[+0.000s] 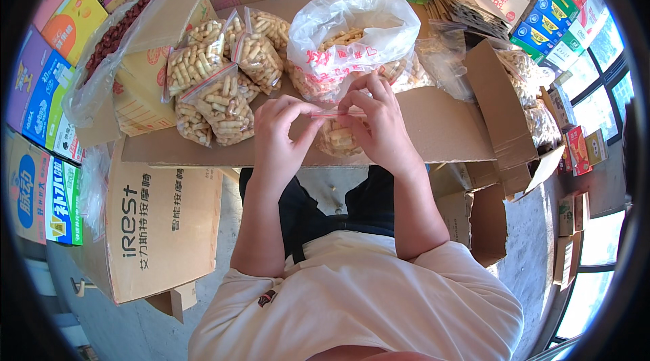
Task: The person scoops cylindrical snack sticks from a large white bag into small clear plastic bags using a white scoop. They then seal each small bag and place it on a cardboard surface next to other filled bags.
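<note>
Between my two hands is a clear zip-lock bag (339, 140) of short tan snack sticks, its red-lined seal towards the top. My left hand (282, 132) pinches the left end of the seal between thumb and forefinger. The fingers of my right hand (375, 119) grip the seal further right. Just beyond stands a large, open translucent plastic bag (355, 20) with red print, holding more sticks. Several filled zip-lock bags (223, 107) lie piled to the left of my left hand. Flat clear bags (447, 64) lie to the right of the large bag.
Cardboard (436, 122) covers the work surface. At the left, an open carton (147, 92) holds dark red dried fruit in a plastic liner. At the right, an open carton (487, 92) holds filled bags. Flattened cardboard (464, 10) is stacked behind, before piled cartons. A large carton (167, 229) stands below left.
</note>
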`<state>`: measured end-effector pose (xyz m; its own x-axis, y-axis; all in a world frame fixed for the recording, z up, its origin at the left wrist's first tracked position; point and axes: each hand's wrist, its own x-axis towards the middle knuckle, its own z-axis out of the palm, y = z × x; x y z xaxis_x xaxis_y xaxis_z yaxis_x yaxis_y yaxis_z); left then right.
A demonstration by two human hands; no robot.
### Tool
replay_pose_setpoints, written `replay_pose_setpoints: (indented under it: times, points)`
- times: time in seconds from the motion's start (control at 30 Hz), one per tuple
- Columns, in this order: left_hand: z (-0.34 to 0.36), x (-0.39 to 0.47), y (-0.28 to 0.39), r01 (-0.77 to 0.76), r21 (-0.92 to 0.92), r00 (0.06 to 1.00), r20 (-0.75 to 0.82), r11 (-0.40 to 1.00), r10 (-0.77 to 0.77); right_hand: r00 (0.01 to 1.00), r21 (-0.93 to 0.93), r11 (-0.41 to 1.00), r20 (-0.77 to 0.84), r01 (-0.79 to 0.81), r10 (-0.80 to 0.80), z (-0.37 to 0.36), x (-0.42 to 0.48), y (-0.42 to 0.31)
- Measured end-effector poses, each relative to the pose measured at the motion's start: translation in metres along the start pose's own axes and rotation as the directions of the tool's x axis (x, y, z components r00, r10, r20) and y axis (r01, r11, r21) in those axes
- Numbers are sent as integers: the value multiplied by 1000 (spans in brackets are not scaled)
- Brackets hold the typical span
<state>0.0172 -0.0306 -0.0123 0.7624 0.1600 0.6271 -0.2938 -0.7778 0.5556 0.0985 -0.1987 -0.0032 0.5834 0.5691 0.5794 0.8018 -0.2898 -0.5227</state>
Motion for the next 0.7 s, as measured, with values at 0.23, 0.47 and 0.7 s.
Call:
replay_pose_setpoints:
  times: [0.23,0.47,0.7]
  points:
    - [-1,-1,-4,-46,79,999,-13,996,47,1000,22,1000,-2,-1,1,1,-1,2]
    - [6,2,-4,-48,52,999,19,998,47,1000,48,999,5,-7,7,0,-1,1]
    - [6,2,-9,-45,33,999,-10,998,45,999,17,999,-32,-32,32,-12,-3,4]
